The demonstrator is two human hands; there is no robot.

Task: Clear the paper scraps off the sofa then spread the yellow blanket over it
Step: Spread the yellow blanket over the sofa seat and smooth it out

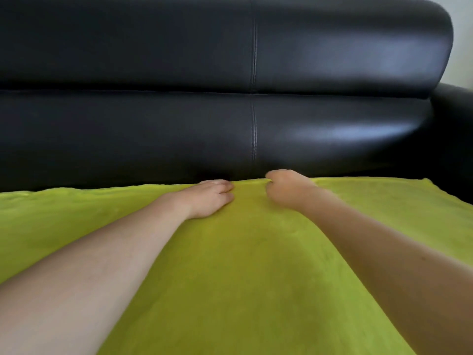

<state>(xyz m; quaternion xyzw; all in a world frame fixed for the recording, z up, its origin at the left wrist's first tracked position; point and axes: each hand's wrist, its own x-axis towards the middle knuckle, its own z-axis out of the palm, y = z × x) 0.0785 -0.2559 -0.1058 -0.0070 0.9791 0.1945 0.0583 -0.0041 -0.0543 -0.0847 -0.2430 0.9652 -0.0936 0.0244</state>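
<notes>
The yellow-green blanket (243, 252) lies flat over the seat of the black leather sofa (179, 124), its far edge running along the foot of the backrest. My left hand (208, 198) rests palm down on the blanket near that far edge, fingers together. Just to its right, my right hand (284, 187) is curled, pinching the blanket's far edge. Both bare forearms reach across the blanket from the near side. No paper scraps are in view.
The sofa's padded backrest fills the upper half of the view, with a stitched seam (254, 98) down its middle. A black armrest (453, 139) rises at the right end, and a pale wall (460, 34) shows beyond it.
</notes>
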